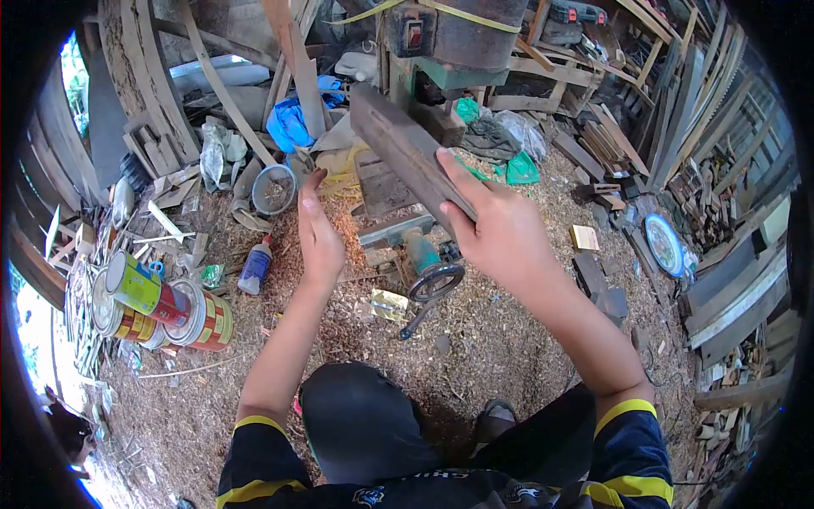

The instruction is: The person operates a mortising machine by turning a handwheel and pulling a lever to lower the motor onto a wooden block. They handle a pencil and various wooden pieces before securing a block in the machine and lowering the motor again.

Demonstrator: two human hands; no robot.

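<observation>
A dark wooden board is held up at a slant in front of the machine. My right hand grips its lower right end, with the fingers on the upper edge. My left hand is raised to the left of the board, apart from it, with its palm turned inward and its fingers stretched upward. Under the board are a flat metal machine table and a black handwheel.
Paint cans are stacked at the left beside a blue-labelled bottle and a bucket. A red switch is on the machine. Wood pieces and a round blue-rimmed tray lie at the right.
</observation>
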